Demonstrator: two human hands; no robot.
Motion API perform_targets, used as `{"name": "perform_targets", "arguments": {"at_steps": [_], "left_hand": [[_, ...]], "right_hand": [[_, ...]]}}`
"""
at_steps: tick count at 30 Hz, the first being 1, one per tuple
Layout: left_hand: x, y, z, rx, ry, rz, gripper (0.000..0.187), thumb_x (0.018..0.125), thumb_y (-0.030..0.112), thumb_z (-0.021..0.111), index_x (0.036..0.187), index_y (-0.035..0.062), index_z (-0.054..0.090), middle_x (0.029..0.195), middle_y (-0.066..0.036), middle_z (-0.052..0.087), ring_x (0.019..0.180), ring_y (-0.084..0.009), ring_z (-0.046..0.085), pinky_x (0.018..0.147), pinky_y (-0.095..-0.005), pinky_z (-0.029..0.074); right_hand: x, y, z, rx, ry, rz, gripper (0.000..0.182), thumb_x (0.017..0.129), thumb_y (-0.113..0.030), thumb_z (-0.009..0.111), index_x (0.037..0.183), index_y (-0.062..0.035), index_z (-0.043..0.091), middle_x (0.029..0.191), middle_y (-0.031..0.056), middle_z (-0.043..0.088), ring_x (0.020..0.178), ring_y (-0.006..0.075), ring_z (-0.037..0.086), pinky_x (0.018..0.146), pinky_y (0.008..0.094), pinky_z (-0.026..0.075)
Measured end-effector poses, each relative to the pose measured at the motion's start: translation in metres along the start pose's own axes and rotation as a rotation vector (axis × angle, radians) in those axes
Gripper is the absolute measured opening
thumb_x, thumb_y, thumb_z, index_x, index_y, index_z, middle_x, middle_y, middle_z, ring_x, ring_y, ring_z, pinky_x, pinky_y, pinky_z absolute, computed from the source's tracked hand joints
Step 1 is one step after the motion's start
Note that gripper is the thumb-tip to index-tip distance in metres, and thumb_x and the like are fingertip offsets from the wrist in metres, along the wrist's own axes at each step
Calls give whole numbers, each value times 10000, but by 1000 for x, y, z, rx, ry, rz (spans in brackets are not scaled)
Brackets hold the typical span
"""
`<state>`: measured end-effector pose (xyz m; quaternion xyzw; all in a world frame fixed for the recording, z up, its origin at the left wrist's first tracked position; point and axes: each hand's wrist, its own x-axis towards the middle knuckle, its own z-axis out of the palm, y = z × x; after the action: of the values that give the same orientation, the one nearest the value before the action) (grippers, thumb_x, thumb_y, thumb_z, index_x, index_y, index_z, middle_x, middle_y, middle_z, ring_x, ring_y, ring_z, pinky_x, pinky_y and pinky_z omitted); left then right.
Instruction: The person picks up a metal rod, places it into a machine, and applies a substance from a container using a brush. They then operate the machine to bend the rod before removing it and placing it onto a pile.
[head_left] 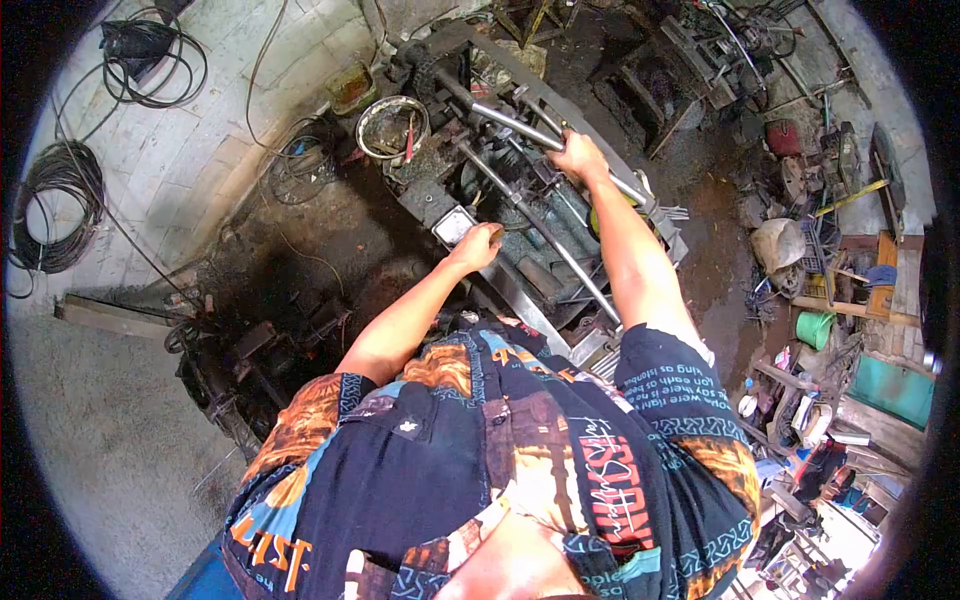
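Observation:
In the head view my right hand (580, 158) is closed around a shiny round metal bar (515, 124) that runs along the far side of a greasy machine (425, 200). A second round bar (540, 228) lies roughly parallel to it, nearer my body. My left hand (476, 248) is curled at the machine's near left side, beside a pale rectangular plate (454, 225) with a dark rim. Something small and brownish shows at its fingertips, but I cannot make out what it is. A round tub (393, 127) with a red-handled tool (409, 138) sits at the machine's left end.
Coiled cable (58, 205) hangs on the left wall. Dark metal machinery (250, 350) stands on the lower left floor. Along the right lie a green bucket (815, 329), a whitish container (778, 245) and scattered scrap. Another machine frame (665, 90) stands at the upper right.

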<state>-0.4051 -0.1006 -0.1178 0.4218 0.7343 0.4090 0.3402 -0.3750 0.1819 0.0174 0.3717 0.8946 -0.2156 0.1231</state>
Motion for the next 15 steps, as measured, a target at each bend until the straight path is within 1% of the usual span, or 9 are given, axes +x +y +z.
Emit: {"name": "perform_targets", "arguments": {"at_steps": [4,6,7,9,11,13,15], "left_hand": [[2,-2,0,21,-15,0,358,820,68,631,1161,-34,594,1121,-249,622,1063,-398,605,916,-427,485],[3,5,-8,123,-117,-15,442,850,65,653,1250,-77,532,1161,-241,630,1086,-323,633,935,-372,502],[2,9,-10,127,-114,-13,442,850,65,653,1250,-77,532,1161,-241,630,1086,-323,633,935,-372,502],[2,14,-14,113,-129,-14,438,845,76,662,1237,-75,540,1157,-241,631,1087,-328,631,929,-376,502],[0,18,-16,116,-115,-8,432,840,89,668,1225,-66,552,1142,-240,634,1075,-339,632,916,-384,504],[1,20,-17,106,-129,-33,404,820,83,653,1187,-69,578,1173,-250,614,1105,-371,602,956,-399,478],[2,20,-17,113,-121,-41,395,821,90,655,1180,-59,586,1160,-242,622,1090,-368,609,945,-398,483]], "right_hand": [[0,0,0,-2,-7,0,512,727,-405,688,1112,-71,655,1127,202,661,1071,346,631,956,457,490],[4,2,0,-12,-25,-7,525,727,-416,697,1121,-74,653,1134,204,657,1078,351,627,953,461,490],[5,3,2,-10,-21,-10,525,727,-416,697,1121,-74,653,1134,204,657,1078,351,627,953,461,490],[7,4,4,-38,41,-27,535,721,-418,698,1135,-85,638,1093,186,672,1039,347,640,910,458,495],[8,7,4,-29,23,-16,533,721,-416,699,1130,-80,637,1098,186,670,1044,342,638,914,457,495],[7,9,5,-30,43,-39,525,721,-410,698,1128,-83,638,1090,190,671,1038,346,639,916,457,495],[4,10,5,-26,25,-36,523,718,-399,697,1134,-87,638,1078,192,675,1031,351,641,918,457,495]]}}
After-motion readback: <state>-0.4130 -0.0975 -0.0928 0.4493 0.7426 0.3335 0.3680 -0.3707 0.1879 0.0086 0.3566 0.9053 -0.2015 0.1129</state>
